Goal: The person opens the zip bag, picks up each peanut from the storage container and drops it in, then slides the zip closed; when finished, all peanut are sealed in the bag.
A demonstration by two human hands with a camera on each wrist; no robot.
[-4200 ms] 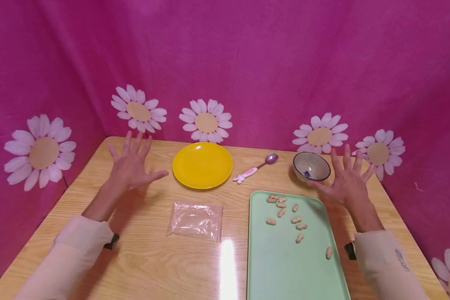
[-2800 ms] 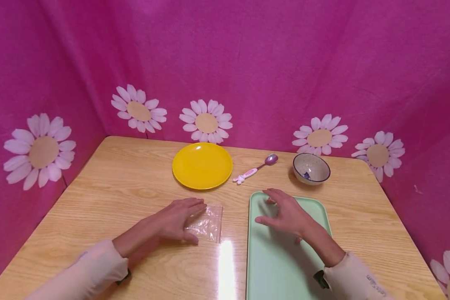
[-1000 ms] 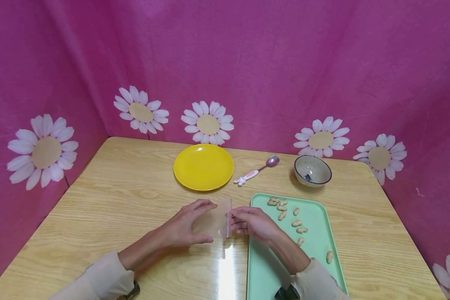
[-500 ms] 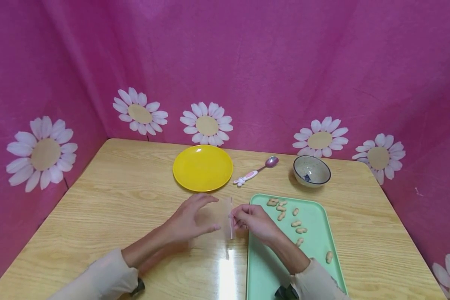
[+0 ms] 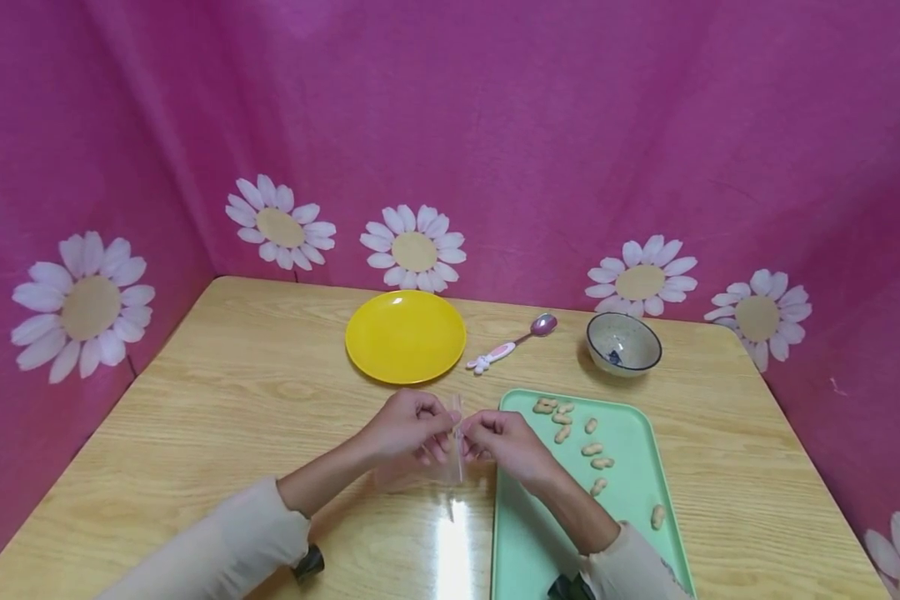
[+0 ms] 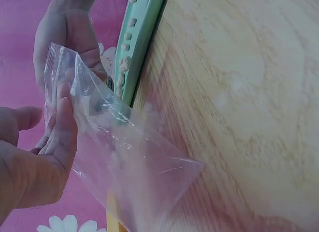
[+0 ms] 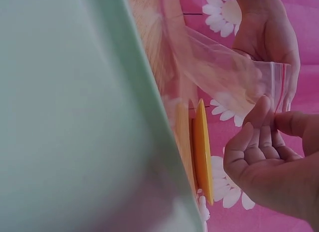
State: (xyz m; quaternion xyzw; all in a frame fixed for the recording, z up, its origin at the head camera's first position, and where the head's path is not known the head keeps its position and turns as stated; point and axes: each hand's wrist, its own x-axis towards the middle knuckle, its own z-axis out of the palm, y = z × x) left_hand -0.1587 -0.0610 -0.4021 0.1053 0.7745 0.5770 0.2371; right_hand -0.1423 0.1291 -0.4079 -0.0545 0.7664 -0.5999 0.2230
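Note:
A clear zip-lock bag (image 5: 456, 454) hangs between my hands above the table, its zip strip facing right. My right hand (image 5: 512, 448) pinches the bag's mouth between thumb and index finger, as the right wrist view shows. My left hand (image 5: 408, 425) is at the same mouth, thumb and fingertips close together on its edge in the head view. In the left wrist view the fingers (image 6: 64, 122) lie against the film. The zip-lock bag (image 7: 234, 77) is see-through and I see nothing inside it.
A green tray (image 5: 540, 525) with several peanuts (image 5: 592, 448) lies at right, under my right forearm. Behind stand a yellow plate (image 5: 406, 337), a rabbit-handled spoon (image 5: 502, 350) and a small bowl (image 5: 623, 344). A pink flowered cloth (image 5: 495, 150) surrounds the wooden table (image 5: 255, 358).
Both hands came in from a spread pose, and the bag was lifted off the table. Over the last half second my left fingers closed in on its mouth; my right hand kept its pinch.

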